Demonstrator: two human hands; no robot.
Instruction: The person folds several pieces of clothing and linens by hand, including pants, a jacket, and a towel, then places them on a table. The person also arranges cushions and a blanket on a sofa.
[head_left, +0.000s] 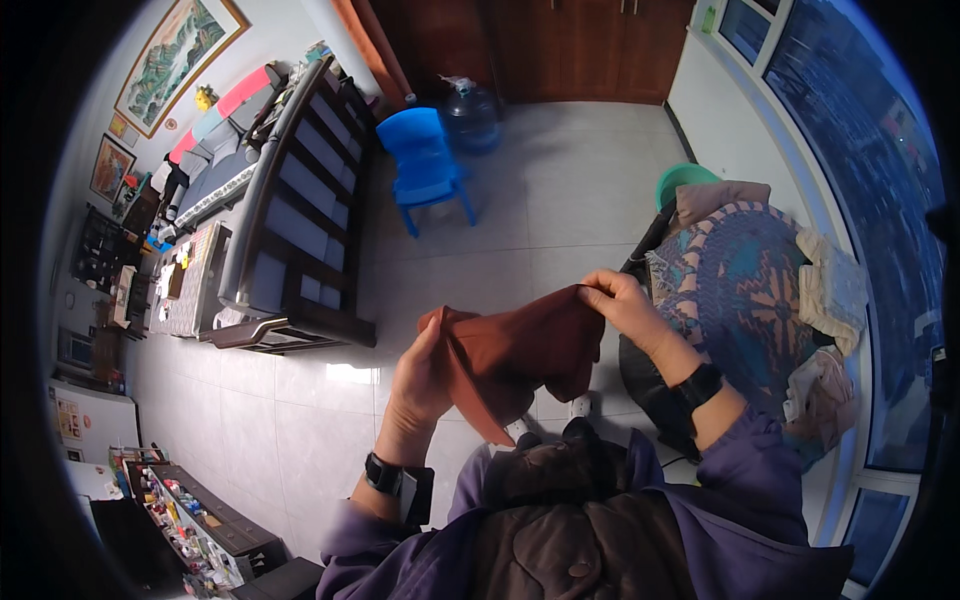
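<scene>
A reddish-brown piece of cloth (517, 345), perhaps a garment, is stretched between my two hands in front of my body. My left hand (417, 375) grips its left end, thumb on top near a folded edge. At the upper right corner, my right hand (622, 304) pinches the fabric between thumb and fingers. The cloth's lower edge hangs loose, with a strip dangling toward my shoes. Its folds hide the fingers of my left hand. Each wrist wears a dark band.
On my right stands a round seat or bed with a patterned blanket (742, 300), folded cloths (829, 289) and a cushion (721, 201). A green basin (684, 180) is behind it. Ahead are a blue plastic chair (424, 161) and a water jug (471, 120). A wooden sofa (292, 195) stands left.
</scene>
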